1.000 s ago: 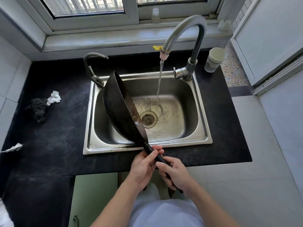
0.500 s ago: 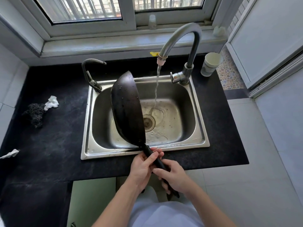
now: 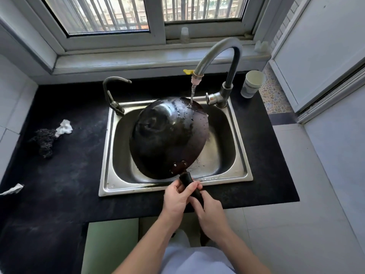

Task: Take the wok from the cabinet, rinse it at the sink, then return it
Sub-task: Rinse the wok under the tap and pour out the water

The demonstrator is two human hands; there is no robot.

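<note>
Both hands' fingers [image 3: 178, 187] clench wok [image 3: 167, 135] handle; wok hides sink [image 3: 240, 155] drain.

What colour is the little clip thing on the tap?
Yellow. The clip sits beside the pink nozzle, clearest in the head view.

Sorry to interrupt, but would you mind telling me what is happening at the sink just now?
A person is rinsing a dark, round-bottomed metal wok over the stainless steel sink. Both hands grip its black handle, the left hand nearer the pan and the right hand behind it. The wok is turned underside up, and water from the curved grey tap runs onto its far edge. A white paper cup stands on the black counter beside the tap.
</note>
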